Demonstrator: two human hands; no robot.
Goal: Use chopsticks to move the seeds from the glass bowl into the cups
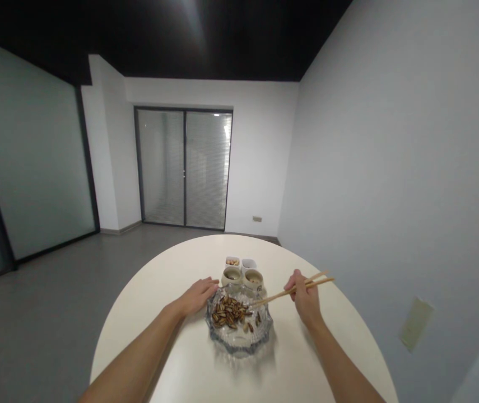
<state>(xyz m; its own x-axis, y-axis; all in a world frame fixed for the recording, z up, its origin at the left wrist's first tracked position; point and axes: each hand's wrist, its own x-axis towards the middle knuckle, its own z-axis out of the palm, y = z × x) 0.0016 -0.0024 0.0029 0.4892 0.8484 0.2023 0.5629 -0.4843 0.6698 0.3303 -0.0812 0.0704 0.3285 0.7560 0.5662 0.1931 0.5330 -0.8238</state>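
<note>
A pair of wooden chopsticks (pixel 281 293) is held in my right hand (pixel 305 296), to the right of a glass dish (pixel 239 348). Their tips reach into the dish beside a heap of brown-striped seeds (pixel 228 311), which look like sunflower seeds. A few loose seeds lie apart on the dish's right side. Whether the tips pinch a seed is too small to tell. My left hand (pixel 199 295) lies with fingers extended at the dish's upper left rim, holding nothing.
Behind the dish stand two round cream cups (pixel 232 276) with small bits inside. Farther back are a white container of nuts or similar pieces (pixel 232 262) and another white container (pixel 248 263). All rest on a round white table (pixel 147 296). A wall (pixel 390 196) rises at right.
</note>
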